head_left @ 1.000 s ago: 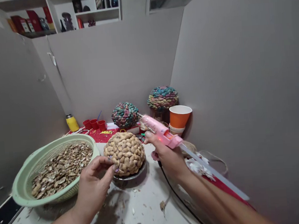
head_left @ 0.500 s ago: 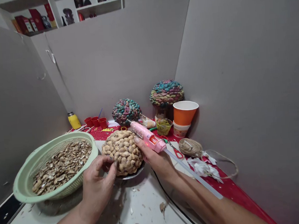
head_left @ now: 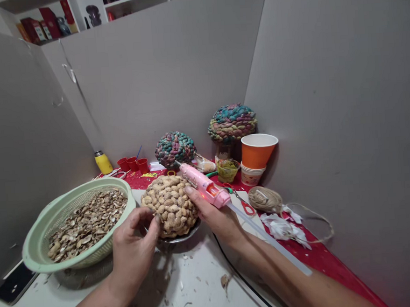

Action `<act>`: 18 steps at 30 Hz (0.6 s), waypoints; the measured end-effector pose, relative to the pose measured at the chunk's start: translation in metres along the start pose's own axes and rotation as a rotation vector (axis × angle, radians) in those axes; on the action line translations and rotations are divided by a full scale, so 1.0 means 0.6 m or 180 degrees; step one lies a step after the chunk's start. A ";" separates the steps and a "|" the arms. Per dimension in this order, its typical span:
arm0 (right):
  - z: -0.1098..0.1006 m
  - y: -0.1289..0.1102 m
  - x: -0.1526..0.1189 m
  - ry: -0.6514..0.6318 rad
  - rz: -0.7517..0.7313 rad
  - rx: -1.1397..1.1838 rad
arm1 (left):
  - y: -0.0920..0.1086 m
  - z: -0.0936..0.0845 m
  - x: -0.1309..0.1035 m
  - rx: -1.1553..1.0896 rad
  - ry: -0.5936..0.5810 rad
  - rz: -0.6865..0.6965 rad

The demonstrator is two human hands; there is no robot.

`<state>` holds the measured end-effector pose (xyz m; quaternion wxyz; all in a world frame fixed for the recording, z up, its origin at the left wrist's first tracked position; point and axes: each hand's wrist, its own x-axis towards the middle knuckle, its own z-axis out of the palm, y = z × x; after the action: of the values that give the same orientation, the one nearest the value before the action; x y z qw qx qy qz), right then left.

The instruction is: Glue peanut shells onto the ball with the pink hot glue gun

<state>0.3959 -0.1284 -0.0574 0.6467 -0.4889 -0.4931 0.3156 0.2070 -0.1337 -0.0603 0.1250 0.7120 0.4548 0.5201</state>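
Observation:
A dome covered in tan peanut shells point(head_left: 170, 205) sits in a shallow metal dish point(head_left: 183, 237) at the centre. My left hand point(head_left: 135, 238) is at the dome's lower left side, thumb and fingers curled together; what they pinch, if anything, is hidden. In my right hand point(head_left: 209, 214) is a pink glue gun point(head_left: 207, 186), its nozzle pointing up and left above the dome's right side. A long translucent glue stick point(head_left: 270, 240) sticks out of its back, over my forearm. To the left, a green basket point(head_left: 30, 245) holds many shell pieces point(head_left: 90, 222).
Behind stand two colourful shell domes point(head_left: 175, 149) point(head_left: 231, 122), red cups point(head_left: 142, 166), a yellow bottle point(head_left: 103, 163) and an orange paper cup point(head_left: 257, 153). Red scissors point(head_left: 247, 207), twine point(head_left: 264, 199) and crumpled tissue point(head_left: 283, 227) lie right. A black cord point(head_left: 234, 270) crosses the board.
The view has shifted slightly, so the background objects appear a little further right and higher. Both hands keep nearly the same places at the dome.

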 end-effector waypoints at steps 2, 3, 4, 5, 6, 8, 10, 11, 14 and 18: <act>0.001 -0.001 0.000 -0.0035 -0.0004 0.0040 | -0.001 -0.001 0.001 -0.0042 -0.0037 -0.0053; 0.002 -0.001 0.000 -0.0060 0.0000 0.0085 | -0.001 -0.002 0.002 -0.0031 -0.0048 -0.0049; 0.002 0.000 0.000 -0.0088 0.0004 0.0126 | -0.002 -0.003 0.002 0.0002 -0.0051 -0.0015; 0.002 0.000 0.000 -0.0101 0.0000 0.0158 | -0.002 -0.004 0.003 0.0055 -0.0045 0.0052; 0.002 0.001 0.000 -0.0106 -0.0003 0.0176 | -0.003 -0.005 0.004 0.0124 -0.0031 0.0147; 0.002 0.000 0.000 -0.0095 -0.0026 0.0152 | -0.006 -0.007 0.005 0.0256 0.0018 0.0397; 0.001 -0.001 0.000 -0.0053 -0.0063 0.0100 | -0.009 -0.007 0.005 0.0356 0.0059 0.0661; 0.001 -0.001 0.000 -0.0042 -0.0068 0.0094 | -0.011 -0.007 0.005 0.0403 0.0076 0.0797; 0.001 0.001 -0.001 -0.0052 -0.0047 0.0116 | -0.017 -0.006 0.003 0.0537 0.0037 0.1146; 0.003 0.011 0.000 -0.0118 0.0007 0.0179 | -0.026 -0.010 0.005 0.0566 -0.0214 0.1576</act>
<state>0.3947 -0.1259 -0.0636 0.6506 -0.4652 -0.4954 0.3391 0.1939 -0.1243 -0.0660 -0.0540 0.8267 0.3063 0.4688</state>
